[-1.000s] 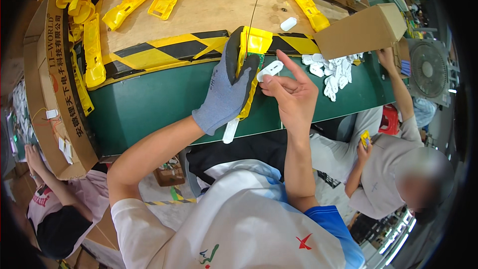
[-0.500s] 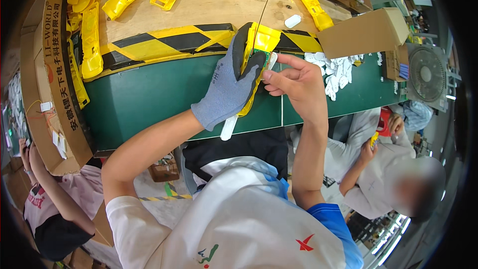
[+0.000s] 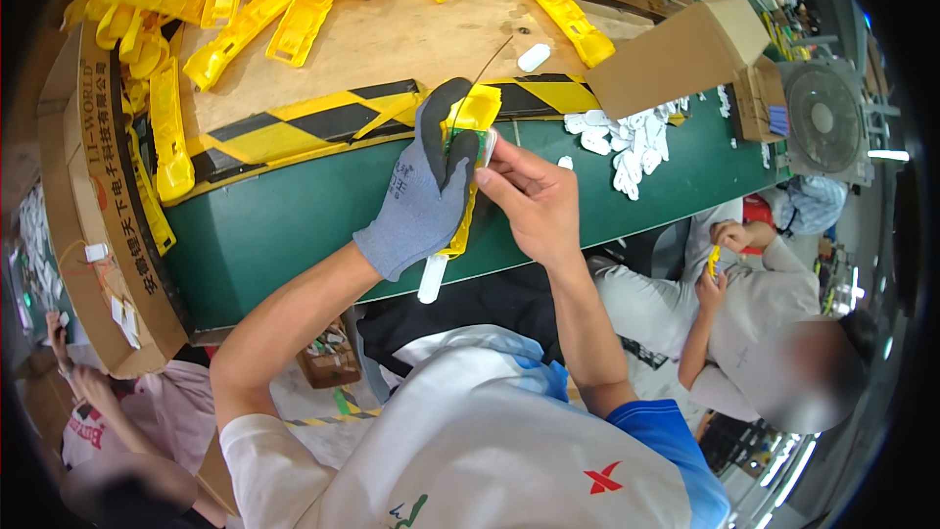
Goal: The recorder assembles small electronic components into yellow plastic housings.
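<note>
My left hand [image 3: 416, 201], in a blue-grey glove with dark fingers, is closed around a long yellow plastic housing [image 3: 479, 108] above the table's front edge. A green circuit board [image 3: 454, 135] partly shows in the housing between the gloved fingers, and a thin dark wire [image 3: 488, 66] sticks up from there. With thumb and index finger, my bare right hand [image 3: 541, 204] pinches a small white plastic piece [image 3: 491, 145] against the housing's right side. Another white strip [image 3: 431, 278] juts out below the housing's lower end. The gloved palm hides the housing's middle.
Yellow housings [image 3: 294, 29] pile up on the wooden board [image 3: 382, 24], edged by striped tape [image 3: 323, 122]. White plastic pieces [image 3: 632, 152] lie right on the green table [image 3: 264, 225], near cardboard boxes [image 3: 676, 54] and a fan [image 3: 825, 118]. A co-worker [image 3: 739, 294] sits at right, another at left.
The whole view has shifted, so table and hands appear farther left and lower. Both hands keep their holds on the housing and white piece. The right co-worker's hands have come together at a yellow part.
</note>
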### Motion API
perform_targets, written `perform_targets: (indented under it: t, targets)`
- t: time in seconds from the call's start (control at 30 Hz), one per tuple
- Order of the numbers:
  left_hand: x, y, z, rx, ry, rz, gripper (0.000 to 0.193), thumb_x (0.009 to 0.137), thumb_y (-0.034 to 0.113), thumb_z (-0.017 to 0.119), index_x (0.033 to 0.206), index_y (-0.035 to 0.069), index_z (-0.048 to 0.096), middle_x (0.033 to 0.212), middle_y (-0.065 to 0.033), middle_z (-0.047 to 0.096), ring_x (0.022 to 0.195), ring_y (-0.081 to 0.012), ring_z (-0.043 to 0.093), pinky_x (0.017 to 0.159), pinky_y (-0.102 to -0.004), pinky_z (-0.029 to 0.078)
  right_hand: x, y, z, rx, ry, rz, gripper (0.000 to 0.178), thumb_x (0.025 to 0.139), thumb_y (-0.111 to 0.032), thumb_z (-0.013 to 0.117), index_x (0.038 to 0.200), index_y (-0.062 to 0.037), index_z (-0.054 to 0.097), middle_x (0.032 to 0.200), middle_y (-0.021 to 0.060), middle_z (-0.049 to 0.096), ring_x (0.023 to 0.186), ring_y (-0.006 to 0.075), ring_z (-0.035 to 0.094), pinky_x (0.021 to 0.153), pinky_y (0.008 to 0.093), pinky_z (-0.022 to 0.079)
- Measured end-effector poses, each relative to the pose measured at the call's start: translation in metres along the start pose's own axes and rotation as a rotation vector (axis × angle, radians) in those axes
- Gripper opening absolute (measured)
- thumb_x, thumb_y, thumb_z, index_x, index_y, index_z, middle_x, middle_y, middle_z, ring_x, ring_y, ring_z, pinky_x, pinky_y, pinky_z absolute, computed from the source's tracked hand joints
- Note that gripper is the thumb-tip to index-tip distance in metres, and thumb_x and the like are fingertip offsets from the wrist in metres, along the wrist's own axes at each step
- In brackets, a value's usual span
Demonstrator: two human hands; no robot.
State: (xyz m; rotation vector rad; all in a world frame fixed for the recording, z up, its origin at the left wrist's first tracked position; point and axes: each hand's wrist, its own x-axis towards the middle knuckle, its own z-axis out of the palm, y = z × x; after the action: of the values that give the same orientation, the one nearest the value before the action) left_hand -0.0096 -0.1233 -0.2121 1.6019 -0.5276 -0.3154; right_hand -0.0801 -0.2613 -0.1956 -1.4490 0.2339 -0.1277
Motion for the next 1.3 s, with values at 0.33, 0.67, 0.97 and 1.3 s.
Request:
perform_targets:
  t: [0.33,0.67,0.97,1.3]
  targets:
    - [0.004,0.009,0.002,0.057,-0.006,0.047,0.057,0.095,0.010,0.050,0.148,0.003,0.030,0.131,-0.0244,0.053,0.115,-0.0362,0.058,0.096,-0.0407,0.047,-0.003,0.005,0.006,0.202,0.108,-0.030,0.047,0.092,-0.003,0.066,0.137,-0.0014,0.053,0.114,0.0121,0.069,0.098,0.0112,0.064,0.087,0.0266,0.053]
    - [0.006,0.002,0.003,0.251,0.005,0.096,0.025,0.094,0.013,0.052,0.116,0.001,0.051,0.100,-0.0206,0.061,0.087,-0.0380,0.062,0.074,-0.0422,0.050,-0.007,0.015,0.012,0.079,0.189,-0.116,0.041,0.091,-0.001,0.065,0.132,0.0007,0.058,0.110,0.0122,0.071,0.093,0.0095,0.066,0.085,0.0247,0.053]
    - [0.003,0.003,0.001,0.110,0.022,0.018,0.015,0.097,0.008,0.050,0.111,0.004,0.048,0.097,-0.0104,0.057,0.085,-0.0165,0.055,0.074,-0.0327,0.048,-0.006,0.012,0.017,0.145,0.186,-0.111,0.038,0.094,-0.003,0.063,0.131,0.0027,0.057,0.113,0.0113,0.070,0.096,0.0090,0.064,0.087,0.0245,0.052]
    - [0.007,0.002,0.004,0.080,0.059,0.093,0.015,0.090,0.000,0.054,0.105,0.003,0.053,0.094,-0.0162,0.056,0.081,-0.0301,0.059,0.071,-0.0378,0.048,-0.003,0.016,0.015,0.029,0.171,-0.177,0.035,0.091,-0.002,0.066,0.126,0.0010,0.062,0.109,0.0124,0.071,0.089,0.0086,0.064,0.079,0.0241,0.052]
